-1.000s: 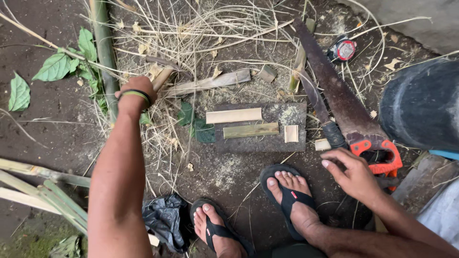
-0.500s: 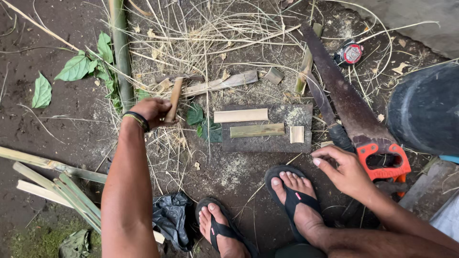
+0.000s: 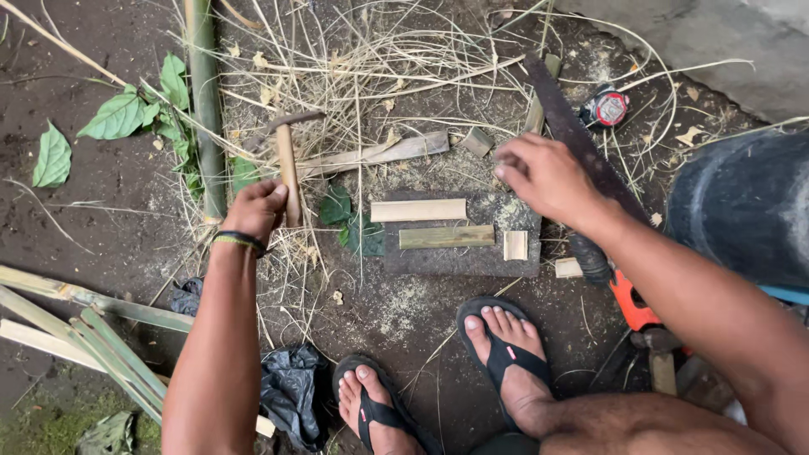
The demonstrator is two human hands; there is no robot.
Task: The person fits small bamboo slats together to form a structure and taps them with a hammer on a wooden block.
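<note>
My left hand grips the wooden handle of a sickle-like knife whose dark blade points up into the dry grass. My right hand hovers with curled fingers over the far right corner of a dark flat block, holding nothing that I can see. On the block lie a pale bamboo strip, a greenish bamboo strip and a short bamboo piece. A hand saw with an orange handle lies under my right forearm.
A green bamboo pole stands in the ground at upper left. Split bamboo slats lie at lower left. A red tape measure sits at upper right, a dark round container at right. My sandalled feet are below the block.
My left hand has drawn the knife back toward me. My right hand has left the saw handle and moved up over the block's far right corner. The view shifted slightly.
</note>
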